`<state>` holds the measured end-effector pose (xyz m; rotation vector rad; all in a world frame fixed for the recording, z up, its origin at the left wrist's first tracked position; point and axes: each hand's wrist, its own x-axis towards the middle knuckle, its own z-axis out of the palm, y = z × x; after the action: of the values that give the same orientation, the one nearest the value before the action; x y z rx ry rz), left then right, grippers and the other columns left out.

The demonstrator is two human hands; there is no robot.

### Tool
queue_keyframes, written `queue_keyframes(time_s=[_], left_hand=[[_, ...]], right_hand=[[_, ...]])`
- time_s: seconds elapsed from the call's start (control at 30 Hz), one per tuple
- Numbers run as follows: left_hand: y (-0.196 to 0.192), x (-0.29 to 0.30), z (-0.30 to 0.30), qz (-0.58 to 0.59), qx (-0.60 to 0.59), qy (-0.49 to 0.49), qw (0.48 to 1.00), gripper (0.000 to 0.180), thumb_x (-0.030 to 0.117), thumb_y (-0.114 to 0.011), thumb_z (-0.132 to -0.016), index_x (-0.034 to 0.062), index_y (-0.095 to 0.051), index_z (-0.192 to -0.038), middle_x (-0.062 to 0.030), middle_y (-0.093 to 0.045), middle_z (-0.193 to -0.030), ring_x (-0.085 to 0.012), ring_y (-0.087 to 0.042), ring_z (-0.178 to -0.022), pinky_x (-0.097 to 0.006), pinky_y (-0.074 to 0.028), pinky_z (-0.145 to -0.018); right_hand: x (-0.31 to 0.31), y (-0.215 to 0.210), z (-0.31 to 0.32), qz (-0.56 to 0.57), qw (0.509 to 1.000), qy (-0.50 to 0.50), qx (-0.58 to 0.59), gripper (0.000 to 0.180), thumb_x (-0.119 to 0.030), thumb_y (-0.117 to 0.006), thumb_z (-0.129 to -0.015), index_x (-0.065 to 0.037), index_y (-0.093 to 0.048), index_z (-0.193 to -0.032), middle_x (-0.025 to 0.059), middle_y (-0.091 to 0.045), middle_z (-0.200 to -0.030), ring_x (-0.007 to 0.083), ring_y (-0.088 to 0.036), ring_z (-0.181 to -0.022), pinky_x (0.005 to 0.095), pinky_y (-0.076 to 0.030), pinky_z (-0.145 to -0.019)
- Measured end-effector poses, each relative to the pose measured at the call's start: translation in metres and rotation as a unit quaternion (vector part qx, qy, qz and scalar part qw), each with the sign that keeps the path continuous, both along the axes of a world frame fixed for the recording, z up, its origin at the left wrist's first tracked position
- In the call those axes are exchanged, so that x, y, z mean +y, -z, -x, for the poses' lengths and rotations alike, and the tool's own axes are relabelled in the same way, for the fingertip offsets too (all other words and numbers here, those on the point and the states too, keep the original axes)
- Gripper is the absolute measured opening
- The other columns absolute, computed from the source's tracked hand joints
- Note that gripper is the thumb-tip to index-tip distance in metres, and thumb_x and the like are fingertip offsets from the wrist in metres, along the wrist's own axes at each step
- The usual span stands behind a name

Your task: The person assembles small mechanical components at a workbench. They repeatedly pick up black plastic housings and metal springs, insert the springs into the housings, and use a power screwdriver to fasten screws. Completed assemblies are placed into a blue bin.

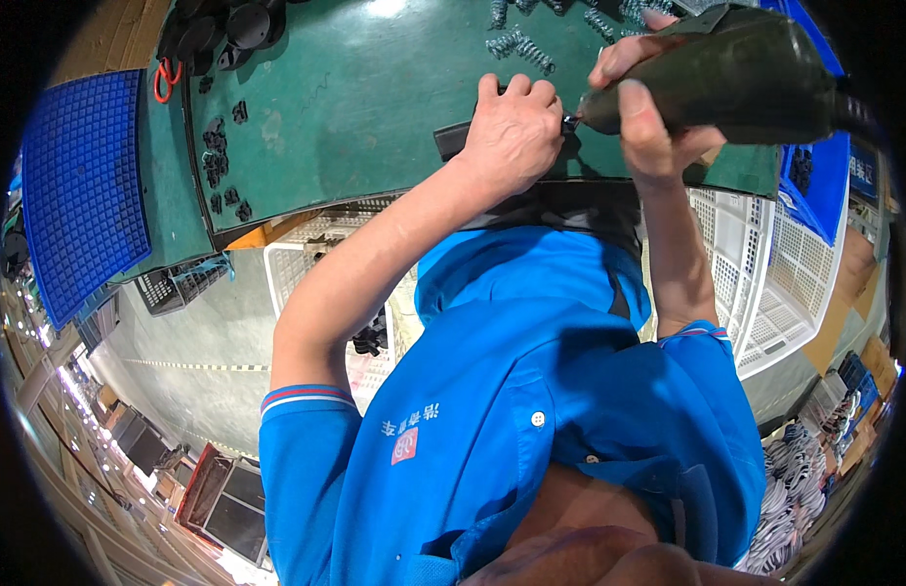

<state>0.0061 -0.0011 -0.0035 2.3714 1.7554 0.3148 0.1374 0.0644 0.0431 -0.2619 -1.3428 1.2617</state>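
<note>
My left hand [516, 132] is closed round a black part [453, 140], with one end sticking out to the left of my fingers. My right hand [653, 107] grips a dark green electric screwdriver [736, 83], held nearly level with its tip pointing left. The tip meets a small shiny piece [572, 120] at the right side of my left fist, just above the table's near edge. Most of the black part is hidden by my fingers. Metal coil springs [521, 49] lie on the green table [346, 107] beyond my hands.
Small black pieces [216, 151] and round black parts [248, 24] lie at the left, near red-handled scissors [166, 80]. A blue mat [82, 186] covers the far left. White crates [756, 244] stand below the table; a blue bin [819, 186] is at right.
</note>
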Motion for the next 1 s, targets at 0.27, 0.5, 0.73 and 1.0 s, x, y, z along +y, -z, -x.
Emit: queue_keyframes(time_s=[0.27, 0.5, 0.73, 1.0], left_hand=[[0.006, -0.004, 0.001, -0.032, -0.027, 0.007, 0.999, 0.02, 0.023, -0.068, -0.073, 0.0073, -0.066, -0.086, -0.0052, -0.059, -0.087, -0.0234, -0.056, -0.089, -0.044, -0.035, -0.076], [-0.004, -0.002, 0.0, -0.014, -0.034, 0.006, 0.999, 0.031, 0.022, -0.07, -0.074, 0.0065, -0.066, -0.101, -0.0067, -0.058, -0.094, -0.0254, -0.054, -0.094, -0.044, -0.036, -0.081], [-0.008, -0.002, -0.003, 0.009, -0.043, -0.012, 0.999, 0.04, 0.023, -0.075, -0.071, 0.0064, -0.066, -0.106, -0.0076, -0.058, -0.096, -0.0268, -0.055, -0.097, -0.043, -0.039, -0.083], [-0.045, -0.029, 0.018, -0.049, -0.104, -0.081, 0.99, 0.037, 0.021, -0.073, -0.075, 0.0054, -0.061, -0.106, -0.0109, -0.057, -0.091, -0.0305, -0.056, -0.09, -0.043, -0.042, -0.079]], right_hand=[[-0.004, 0.015, -0.008, -0.102, 0.958, 0.029, -0.268, 0.058, -0.001, -0.057, -0.079, 0.008, -0.038, -0.133, 0.0115, -0.055, -0.091, 0.0176, -0.055, -0.082, 0.0334, -0.049, -0.076], [0.019, -0.023, -0.035, 0.024, 0.995, -0.101, -0.006, 0.068, -0.015, -0.064, -0.081, 0.008, -0.036, -0.138, 0.012, -0.057, -0.089, 0.0187, -0.057, -0.077, 0.0301, -0.047, -0.071], [0.072, -0.01, -0.202, 0.232, 0.781, 0.411, -0.41, 0.042, -0.029, -0.075, -0.078, 0.002, -0.063, -0.104, 0.0132, -0.066, -0.08, 0.0218, -0.064, -0.07, 0.0321, -0.051, -0.066], [0.064, -0.009, -0.22, -0.094, 0.631, 0.456, -0.62, 0.035, -0.022, -0.069, -0.085, -0.005, -0.067, -0.116, 0.0166, -0.065, -0.114, 0.0284, -0.064, -0.095, 0.0364, -0.049, -0.086]])
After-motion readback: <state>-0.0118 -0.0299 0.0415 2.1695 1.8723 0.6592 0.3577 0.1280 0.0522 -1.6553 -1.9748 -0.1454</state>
